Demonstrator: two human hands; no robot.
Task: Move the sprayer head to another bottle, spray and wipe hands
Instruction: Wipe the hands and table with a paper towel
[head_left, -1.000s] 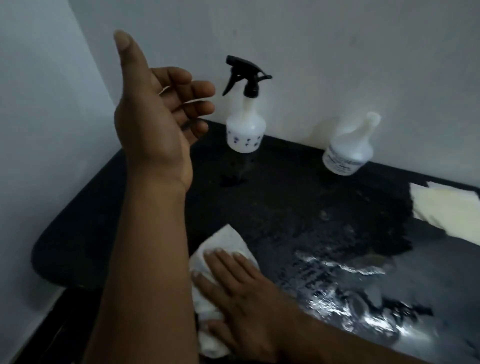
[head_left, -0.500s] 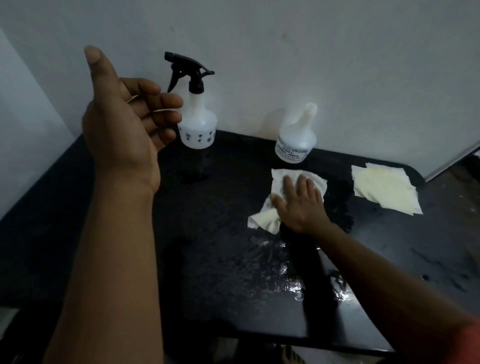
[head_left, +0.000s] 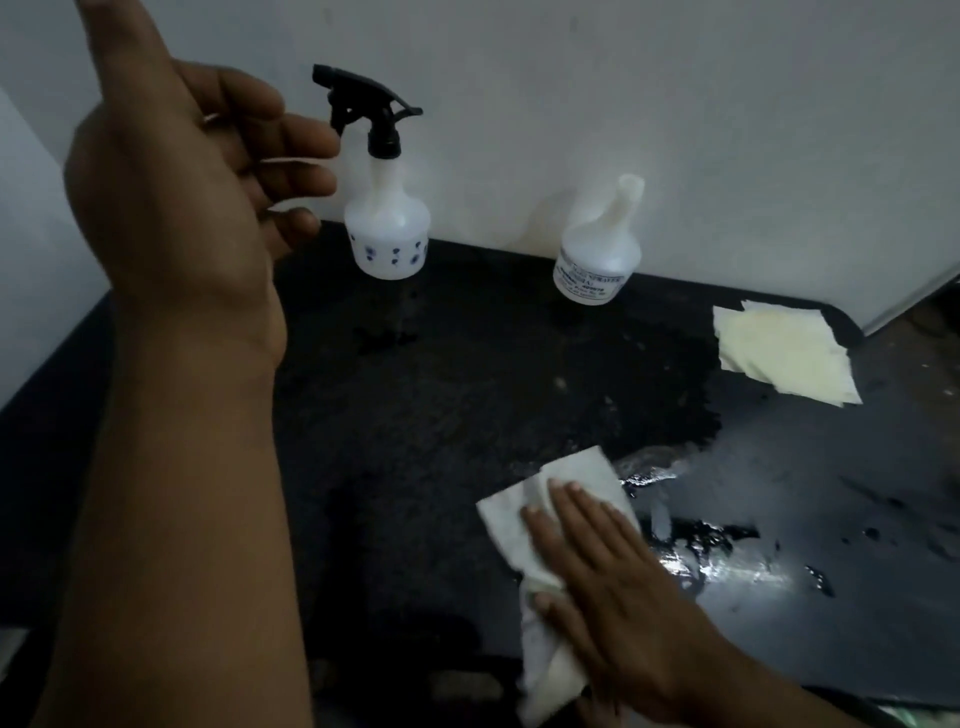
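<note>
A white bottle with blue dots (head_left: 387, 234) stands at the back of the black table (head_left: 467, 389), with the black sprayer head (head_left: 366, 111) on its neck. To its right a second white bottle (head_left: 597, 260) stands with a bare, open neck. My left hand (head_left: 176, 208) is raised in front of the dotted bottle, fingers loosely curled, holding nothing. My right hand (head_left: 613, 597) lies flat on a crumpled white tissue (head_left: 571, 480) near the table's front edge, pressing it onto the tabletop. Part of the tissue hangs below my palm.
A stack of pale yellow tissues (head_left: 784, 358) lies at the table's back right corner. A shiny wet patch (head_left: 727, 561) spreads right of my right hand. A white wall runs behind the bottles and on the left.
My right hand has dragged the tissue from near the bare-necked bottle back toward the table's front edge. My left hand stays raised.
</note>
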